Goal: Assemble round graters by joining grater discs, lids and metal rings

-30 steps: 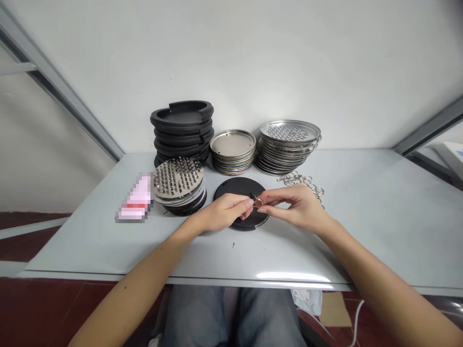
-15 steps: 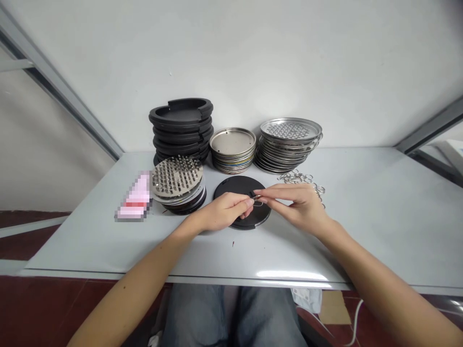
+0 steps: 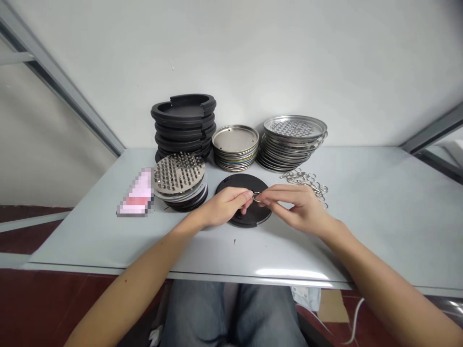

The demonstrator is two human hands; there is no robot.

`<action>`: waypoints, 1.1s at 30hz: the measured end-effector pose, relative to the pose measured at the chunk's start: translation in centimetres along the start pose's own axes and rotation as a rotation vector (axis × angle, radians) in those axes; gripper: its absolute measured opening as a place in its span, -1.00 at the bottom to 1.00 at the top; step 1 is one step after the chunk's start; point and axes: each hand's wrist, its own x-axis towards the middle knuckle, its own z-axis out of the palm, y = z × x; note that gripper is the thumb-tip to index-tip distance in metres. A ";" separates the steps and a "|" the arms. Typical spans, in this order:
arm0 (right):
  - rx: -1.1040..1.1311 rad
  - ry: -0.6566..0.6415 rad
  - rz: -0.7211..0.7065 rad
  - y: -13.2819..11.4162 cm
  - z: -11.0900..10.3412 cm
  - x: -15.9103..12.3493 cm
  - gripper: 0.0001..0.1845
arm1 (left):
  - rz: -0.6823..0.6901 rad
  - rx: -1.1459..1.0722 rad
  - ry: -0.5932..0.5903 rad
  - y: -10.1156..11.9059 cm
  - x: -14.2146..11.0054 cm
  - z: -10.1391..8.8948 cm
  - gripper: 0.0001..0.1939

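Between my hands is a small metal ring (image 3: 256, 196), seen against a round black disc (image 3: 249, 182) lying on the table. My left hand (image 3: 228, 205) pinches the ring's left side between thumb and fingers. On its right side, the fingertips of my right hand (image 3: 298, 205) are closed on the same ring. Fingers partly cover it, so any finer detail is hidden. A loose heap of similar metal rings (image 3: 307, 180) lies just behind my right hand.
At the back stand a stack of black rimmed discs (image 3: 184, 123), a stack of shallow metal dishes (image 3: 236, 140) and a leaning stack of perforated metal discs (image 3: 294, 130). Spiked metal grater discs (image 3: 179, 173) are piled at left, beside a blurred pink item (image 3: 135, 195).
My hands have moved slightly apart and the ring between them has turned, showing more of its round outline. The whole view has shifted a little.
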 end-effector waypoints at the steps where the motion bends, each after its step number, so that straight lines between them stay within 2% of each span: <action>1: -0.010 0.002 0.006 -0.1 0.1 0.0 -0.81 | -0.001 0.004 -0.001 -0.1 0.0 0.0 -0.61; 6: 0.031 0.035 -0.008 -0.1 0.6 0.0 -0.89 | -0.010 0.029 -0.017 0.0 0.0 0.0 -0.61; 9: -0.018 0.066 -0.026 0.1 0.7 0.0 -0.92 | 0.001 0.043 -0.027 0.2 0.0 0.0 -0.62; 14: -0.069 0.125 -0.088 0.2 0.6 0.1 -0.89 | 0.023 0.043 -0.035 0.2 0.0 0.0 -0.63; 21: -0.031 0.137 0.045 -0.2 0.6 -0.1 -0.92 | 0.050 0.053 -0.041 0.2 -0.1 0.0 -0.64; 29: -0.039 0.148 0.102 -0.2 0.6 -0.3 -0.88 | 0.088 0.133 0.030 0.6 -0.4 0.3 -0.66; 33: 0.060 0.162 0.139 -0.4 0.6 -0.2 -0.89 | 0.096 0.158 0.053 0.7 -0.4 0.4 -0.65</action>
